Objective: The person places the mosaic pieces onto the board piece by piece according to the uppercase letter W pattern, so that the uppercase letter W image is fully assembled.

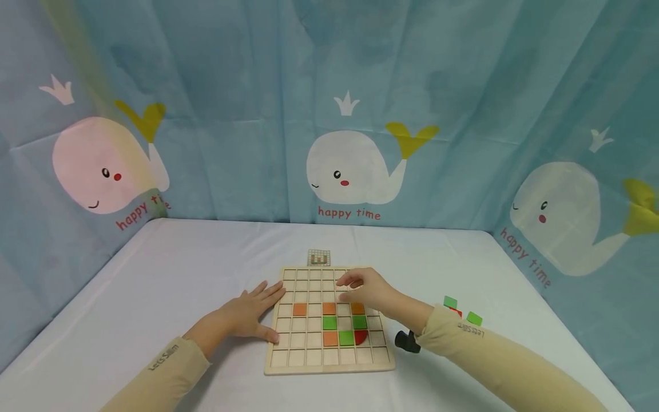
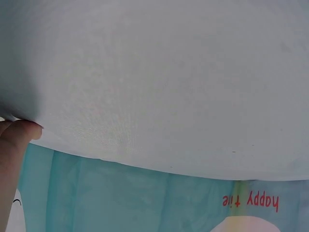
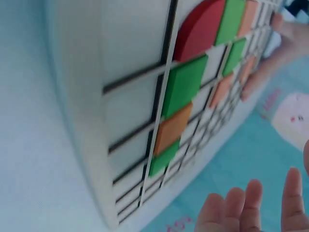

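Observation:
A pale wooden grid board (image 1: 314,357) lies on the table with orange, green and red pieces set in its cells. My left hand (image 1: 250,312) rests at the board's left edge with fingers spread; in the left wrist view just a finger (image 2: 21,133) shows. Over the upper right cells hovers my right hand (image 1: 368,286), thumb and fingers apart, nothing between them. The right wrist view shows its fingers (image 3: 251,198) extended. There, a red rounded piece (image 3: 200,29), a green tile (image 3: 186,84), an orange tile (image 3: 174,128) and another green tile (image 3: 164,158) form one line. In the head view my right hand hides that last tile.
Behind the board lies a small grid card (image 1: 319,258) with a brown pattern. Loose green tiles (image 1: 474,319) and a red piece (image 1: 455,312) lie right of the board. A black object (image 1: 408,342) shows under the right wrist. A blue whale-print curtain (image 1: 231,114) surrounds the white table.

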`<state>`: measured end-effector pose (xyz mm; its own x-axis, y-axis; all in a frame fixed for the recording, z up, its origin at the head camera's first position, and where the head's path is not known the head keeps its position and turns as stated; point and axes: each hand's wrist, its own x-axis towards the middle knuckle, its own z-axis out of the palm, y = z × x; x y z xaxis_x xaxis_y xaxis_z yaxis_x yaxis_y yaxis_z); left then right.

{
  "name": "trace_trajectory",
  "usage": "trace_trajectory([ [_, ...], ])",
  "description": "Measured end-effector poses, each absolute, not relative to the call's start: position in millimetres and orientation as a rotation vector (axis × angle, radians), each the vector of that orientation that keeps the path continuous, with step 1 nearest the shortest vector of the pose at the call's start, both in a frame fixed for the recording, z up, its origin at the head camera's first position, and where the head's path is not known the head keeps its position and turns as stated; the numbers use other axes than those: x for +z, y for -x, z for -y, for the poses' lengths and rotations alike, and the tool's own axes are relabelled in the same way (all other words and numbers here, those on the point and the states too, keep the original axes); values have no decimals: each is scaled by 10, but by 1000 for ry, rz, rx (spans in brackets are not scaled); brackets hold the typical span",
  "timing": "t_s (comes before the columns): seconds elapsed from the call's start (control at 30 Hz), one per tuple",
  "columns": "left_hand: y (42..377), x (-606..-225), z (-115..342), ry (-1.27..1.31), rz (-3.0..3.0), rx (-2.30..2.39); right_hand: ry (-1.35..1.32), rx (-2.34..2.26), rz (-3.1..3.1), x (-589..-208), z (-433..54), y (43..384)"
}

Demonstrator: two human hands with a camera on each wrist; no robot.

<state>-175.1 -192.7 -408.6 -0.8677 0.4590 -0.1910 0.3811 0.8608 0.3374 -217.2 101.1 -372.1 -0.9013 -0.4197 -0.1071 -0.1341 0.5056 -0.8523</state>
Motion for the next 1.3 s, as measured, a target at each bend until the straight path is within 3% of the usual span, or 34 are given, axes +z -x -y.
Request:
trace_trajectory([
  [0.7, 1782, -4109, 1950, -645, -2753, 439, 643, -1242, -2433, -3287, -2073, 2241],
  [1.3, 1751, -4088, 1925, -634, -2757, 446, 754, -1080, -2531, -3308, -2824, 2342],
])
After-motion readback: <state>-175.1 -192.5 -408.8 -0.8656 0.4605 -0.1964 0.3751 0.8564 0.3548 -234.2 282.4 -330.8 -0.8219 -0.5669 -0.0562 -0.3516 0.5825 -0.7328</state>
